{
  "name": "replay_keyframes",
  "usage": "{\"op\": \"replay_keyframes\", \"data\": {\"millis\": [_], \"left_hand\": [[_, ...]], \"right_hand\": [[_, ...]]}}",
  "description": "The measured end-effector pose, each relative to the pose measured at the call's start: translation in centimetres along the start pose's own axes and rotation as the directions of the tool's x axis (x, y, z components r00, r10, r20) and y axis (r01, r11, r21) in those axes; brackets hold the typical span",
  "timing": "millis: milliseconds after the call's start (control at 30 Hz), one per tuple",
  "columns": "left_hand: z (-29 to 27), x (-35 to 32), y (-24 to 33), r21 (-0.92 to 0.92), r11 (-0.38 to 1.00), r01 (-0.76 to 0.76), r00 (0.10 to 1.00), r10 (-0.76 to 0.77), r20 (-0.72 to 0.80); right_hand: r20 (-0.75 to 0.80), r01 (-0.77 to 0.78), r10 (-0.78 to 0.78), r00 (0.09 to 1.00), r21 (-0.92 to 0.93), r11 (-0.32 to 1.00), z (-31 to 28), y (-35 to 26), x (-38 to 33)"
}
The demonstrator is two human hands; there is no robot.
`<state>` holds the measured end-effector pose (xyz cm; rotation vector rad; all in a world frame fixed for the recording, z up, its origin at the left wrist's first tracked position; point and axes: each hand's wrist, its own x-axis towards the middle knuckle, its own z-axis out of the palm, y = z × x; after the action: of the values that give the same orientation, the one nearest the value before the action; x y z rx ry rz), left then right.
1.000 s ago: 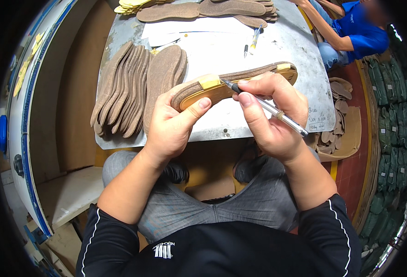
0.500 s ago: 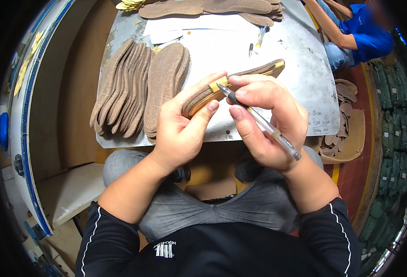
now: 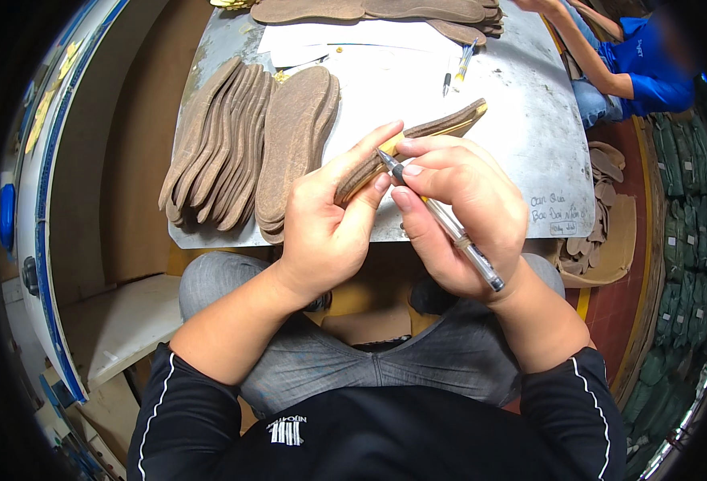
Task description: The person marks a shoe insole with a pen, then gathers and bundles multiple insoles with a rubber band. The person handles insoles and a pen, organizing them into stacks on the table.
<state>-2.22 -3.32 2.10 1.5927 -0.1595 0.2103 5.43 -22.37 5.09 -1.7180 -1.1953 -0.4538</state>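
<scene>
white paper sheets [image 3: 369,40] at table's [image 3: 521,120] far end

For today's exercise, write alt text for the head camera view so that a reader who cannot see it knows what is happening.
Seen from above, a seated person's left hand holds a brown insole edge-up while the right hand puts a clear pen to it. On the grey table beyond lie fanned stacks of brown insoles, white paper and two pens.

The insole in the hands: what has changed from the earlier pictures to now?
Both hands drew the insole nearer and turned it more on edge. The left hand keeps its hold; the right hand keeps the pen, tip at the insole. The insole stack on the table stayed.
</scene>
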Motion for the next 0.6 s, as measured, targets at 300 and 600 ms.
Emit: {"op": "replay_keyframes", "data": {"millis": [300,600], "left_hand": [[0.60,-0.12,0.17,-0.092,0.995,0.047,0.998,-0.051,-0.042],[0.55,-0.29,0.24,-0.073,0.995,0.065,0.997,-0.068,-0.034]], "right_hand": [[-0.057,0.008,-0.008,0.998,0.012,1.000,0.46,0.11,-0.10],[-0.086,0.009,-0.011,0.996,-0.022,1.000,0.73,0.22,-0.27]]}}
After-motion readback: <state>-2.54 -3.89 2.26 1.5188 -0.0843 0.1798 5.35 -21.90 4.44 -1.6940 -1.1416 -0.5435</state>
